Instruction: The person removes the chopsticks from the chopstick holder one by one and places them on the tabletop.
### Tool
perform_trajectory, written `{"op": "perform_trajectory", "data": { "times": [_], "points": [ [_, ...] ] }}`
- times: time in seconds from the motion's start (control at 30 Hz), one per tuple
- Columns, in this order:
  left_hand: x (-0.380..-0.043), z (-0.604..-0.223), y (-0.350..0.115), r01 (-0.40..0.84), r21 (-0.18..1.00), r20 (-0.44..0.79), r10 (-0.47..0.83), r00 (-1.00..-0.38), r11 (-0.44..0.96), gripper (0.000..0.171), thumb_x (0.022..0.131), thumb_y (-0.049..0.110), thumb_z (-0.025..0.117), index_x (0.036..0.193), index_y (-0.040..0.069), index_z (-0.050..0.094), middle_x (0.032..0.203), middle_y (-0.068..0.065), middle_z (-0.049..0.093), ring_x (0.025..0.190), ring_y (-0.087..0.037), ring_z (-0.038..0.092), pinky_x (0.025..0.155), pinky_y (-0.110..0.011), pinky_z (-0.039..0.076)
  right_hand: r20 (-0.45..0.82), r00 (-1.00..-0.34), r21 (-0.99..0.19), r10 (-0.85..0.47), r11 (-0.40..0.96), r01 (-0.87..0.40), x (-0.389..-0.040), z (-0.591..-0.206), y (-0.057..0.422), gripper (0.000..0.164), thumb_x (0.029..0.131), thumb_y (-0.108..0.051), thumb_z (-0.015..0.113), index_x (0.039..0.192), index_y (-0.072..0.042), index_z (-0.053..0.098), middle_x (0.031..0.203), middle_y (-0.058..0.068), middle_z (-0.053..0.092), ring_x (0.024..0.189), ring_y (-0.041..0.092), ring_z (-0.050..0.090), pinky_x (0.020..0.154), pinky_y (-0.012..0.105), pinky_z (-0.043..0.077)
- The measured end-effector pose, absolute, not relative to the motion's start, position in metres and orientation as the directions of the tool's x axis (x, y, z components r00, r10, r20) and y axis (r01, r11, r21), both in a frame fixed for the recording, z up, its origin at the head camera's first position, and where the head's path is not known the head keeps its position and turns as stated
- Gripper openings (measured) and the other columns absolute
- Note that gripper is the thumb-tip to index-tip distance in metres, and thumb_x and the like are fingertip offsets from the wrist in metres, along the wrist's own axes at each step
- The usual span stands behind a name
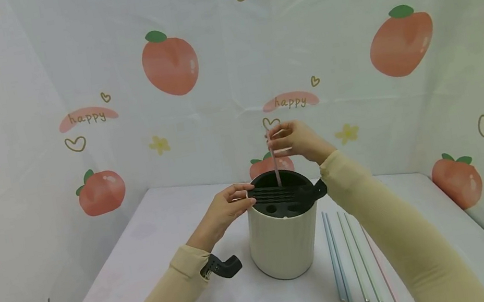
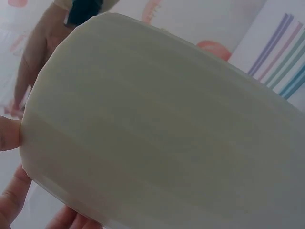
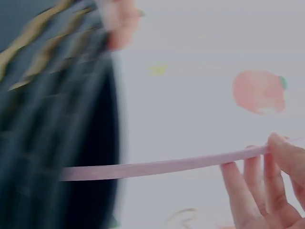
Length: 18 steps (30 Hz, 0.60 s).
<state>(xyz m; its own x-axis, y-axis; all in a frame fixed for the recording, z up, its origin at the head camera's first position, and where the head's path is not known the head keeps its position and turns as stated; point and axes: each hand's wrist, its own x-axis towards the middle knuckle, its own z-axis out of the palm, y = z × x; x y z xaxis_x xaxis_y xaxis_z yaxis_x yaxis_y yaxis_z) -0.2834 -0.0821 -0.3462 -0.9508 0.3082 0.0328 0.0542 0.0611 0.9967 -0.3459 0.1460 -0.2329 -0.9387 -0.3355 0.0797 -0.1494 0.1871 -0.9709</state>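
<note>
A cream utensil holder (image 1: pixel 285 242) with a black slotted top (image 1: pixel 284 197) stands upright on the white table. At its left rim, my left hand (image 1: pixel 227 208) touches the edge with extended fingers. Fingertips (image 2: pixel 10 134) of that hand rest on the rim in the left wrist view, and others lie partly hidden along its side. Above the holder, my right hand (image 1: pixel 295 141) pinches a pink chopstick (image 1: pixel 275 167) between thumb and fingers. The chopstick is nearly upright, its lower end inside the large rear opening and hidden there. In the right wrist view, the thumb (image 3: pixel 286 155) presses against the chopstick.
Right of the holder lie blue chopsticks (image 1: pixel 336 257), green chopsticks (image 1: pixel 360 259) and another pink chopstick (image 1: pixel 381 269). Purple chopsticks (image 2: pixel 270 45) show in the left wrist view; the right sleeve covers that area in the head view. A peach-printed cloth (image 1: pixel 217 112) hangs behind the table.
</note>
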Motion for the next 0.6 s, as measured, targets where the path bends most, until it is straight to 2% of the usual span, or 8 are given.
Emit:
{"op": "perform_trajectory", "data": {
  "times": [0.1,0.23,0.33,0.43,0.6],
  "points": [
    [-0.284,-0.346,-0.083,0.054,0.997,0.036,0.317,-0.948,0.051,0.04,0.09,0.01,0.067,0.128,0.007,0.057,0.14,-0.02,0.04,0.128,-0.03,0.046,0.108,-0.042,0.042,0.185,-0.941,-0.982,-0.285,-0.019,-0.187,-0.338,-0.209,0.161,0.013,0.092,0.003,0.061,0.103,-0.002,0.062,0.091,0.002,0.067,0.083,0.014,0.068,0.077,0.031,0.06],
    [-0.284,-0.346,-0.084,0.056,0.997,0.038,0.324,-0.945,0.045,0.04,0.09,0.01,0.067,0.129,0.007,0.057,0.138,-0.019,0.041,0.126,-0.028,0.047,0.109,-0.041,0.042,0.298,-0.939,-0.927,-0.169,-0.284,-0.243,-0.326,-0.177,0.188,0.012,0.088,0.005,0.064,0.094,-0.004,0.069,0.09,0.005,0.069,0.081,0.017,0.069,0.075,0.032,0.06],
    [-0.284,-0.346,-0.084,0.053,0.997,0.035,0.324,-0.945,0.047,0.04,0.09,0.01,0.067,0.129,0.007,0.057,0.138,-0.019,0.041,0.125,-0.028,0.047,0.108,-0.041,0.042,0.316,-0.945,-0.873,-0.084,-0.416,-0.255,-0.315,-0.161,0.213,0.014,0.085,0.006,0.067,0.094,-0.004,0.07,0.089,0.008,0.07,0.076,0.019,0.069,0.072,0.034,0.061],
    [-0.284,-0.346,-0.084,0.051,0.998,0.032,0.32,-0.947,0.049,0.04,0.09,0.01,0.067,0.129,0.007,0.057,0.137,-0.018,0.041,0.125,-0.028,0.048,0.108,-0.041,0.042,0.295,-0.956,-0.862,-0.013,-0.435,-0.26,-0.306,-0.158,0.239,0.017,0.082,0.005,0.071,0.096,-0.004,0.072,0.087,0.008,0.072,0.072,0.019,0.069,0.068,0.033,0.061],
    [-0.283,-0.347,-0.083,0.053,0.997,0.033,0.317,-0.948,0.053,0.04,0.091,0.01,0.066,0.129,0.007,0.057,0.137,-0.019,0.042,0.125,-0.028,0.048,0.108,-0.041,0.042,0.266,-0.964,-0.914,0.007,-0.317,-0.254,-0.301,-0.184,0.281,0.02,0.084,0.002,0.07,0.1,-0.009,0.073,0.086,0.004,0.073,0.074,0.016,0.069,0.068,0.029,0.06]
  ]
}}
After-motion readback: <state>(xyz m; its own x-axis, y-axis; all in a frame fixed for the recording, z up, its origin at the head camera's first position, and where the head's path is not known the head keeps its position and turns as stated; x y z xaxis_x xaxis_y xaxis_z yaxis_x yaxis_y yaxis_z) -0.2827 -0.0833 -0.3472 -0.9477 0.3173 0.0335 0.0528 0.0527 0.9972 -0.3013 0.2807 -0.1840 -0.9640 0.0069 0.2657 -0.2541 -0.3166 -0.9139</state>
